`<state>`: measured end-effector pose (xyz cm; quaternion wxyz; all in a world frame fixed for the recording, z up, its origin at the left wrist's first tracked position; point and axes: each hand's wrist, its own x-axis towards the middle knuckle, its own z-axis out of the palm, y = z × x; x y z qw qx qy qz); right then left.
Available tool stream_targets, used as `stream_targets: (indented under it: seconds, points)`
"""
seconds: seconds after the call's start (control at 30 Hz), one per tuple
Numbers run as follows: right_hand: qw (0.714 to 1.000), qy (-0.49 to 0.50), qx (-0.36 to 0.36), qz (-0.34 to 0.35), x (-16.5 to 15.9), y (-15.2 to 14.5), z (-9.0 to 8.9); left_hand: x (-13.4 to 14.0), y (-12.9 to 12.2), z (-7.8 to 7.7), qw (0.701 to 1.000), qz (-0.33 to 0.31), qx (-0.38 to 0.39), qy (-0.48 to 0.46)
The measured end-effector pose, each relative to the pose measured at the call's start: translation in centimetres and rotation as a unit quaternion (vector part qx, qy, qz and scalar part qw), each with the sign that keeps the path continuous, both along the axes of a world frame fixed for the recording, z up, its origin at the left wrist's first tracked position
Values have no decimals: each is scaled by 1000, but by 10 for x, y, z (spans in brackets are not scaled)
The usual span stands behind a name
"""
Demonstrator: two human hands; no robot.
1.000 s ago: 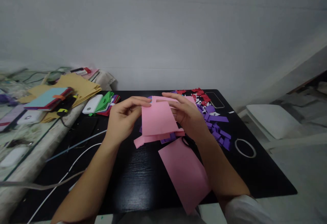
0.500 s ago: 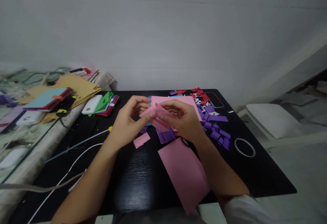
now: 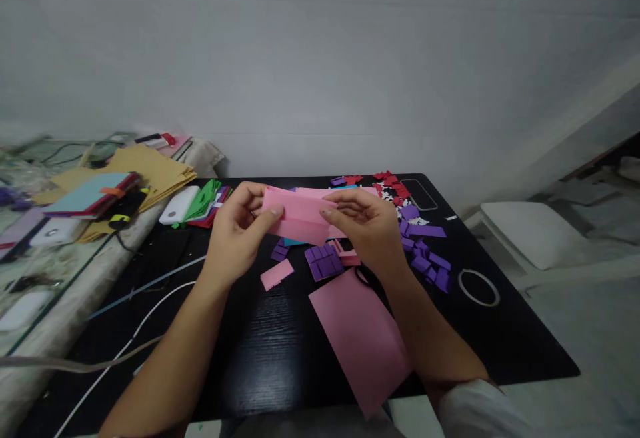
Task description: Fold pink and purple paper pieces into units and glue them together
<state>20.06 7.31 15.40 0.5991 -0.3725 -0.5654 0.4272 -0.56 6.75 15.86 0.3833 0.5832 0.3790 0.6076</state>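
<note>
A creased piece of pink paper (image 3: 301, 215) is held up above the black table, stretched between both hands. My left hand (image 3: 243, 228) pinches its left end, thumb in front and fingers behind. At the right end my right hand (image 3: 364, 221) grips it the same way. Below the held paper lie purple folded paper pieces (image 3: 324, 263) and a small pink strip (image 3: 277, 275). A large pink sheet (image 3: 360, 338) rests near my right forearm, reaching past the table's front edge. Another pink sheet lies partly hidden behind the hands.
Purple paper bits (image 3: 431, 261) and red paper scraps (image 3: 395, 185) are scattered on the right, near a white ring (image 3: 479, 289). Green folded paper (image 3: 204, 199) sits at the left by a white device (image 3: 179, 205). A white cable (image 3: 135, 338) crosses the left side.
The pink paper was bunched and folded between my fingers; now it is opened out flat and wider. My left hand has shifted left, and the hands are farther apart.
</note>
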Motion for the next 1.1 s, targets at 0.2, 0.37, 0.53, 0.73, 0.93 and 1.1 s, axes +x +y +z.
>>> stream_targets:
  seconds: [0.2,0.37,0.53,0.73,0.93,1.1]
  points:
    - [1000,12,-5,-4,-6,-7,1,0,-2,-2,998,14,24,51]
    - [1000,18,-18,-4,-7,-9,3,-1,-3,-3,997,37,22,60]
    - [998,34,-47,-2,-5,-6,5,-2,-3,-1,996,55,23,65]
    - [997,38,-69,9,-4,-4,4,-2,-2,-2,994,76,34,68]
    - [996,49,-75,10,-4,-5,5,-3,-2,-2,995,70,37,63]
    - [996,56,-65,12,-4,-7,6,-4,-1,-4,995,66,37,65]
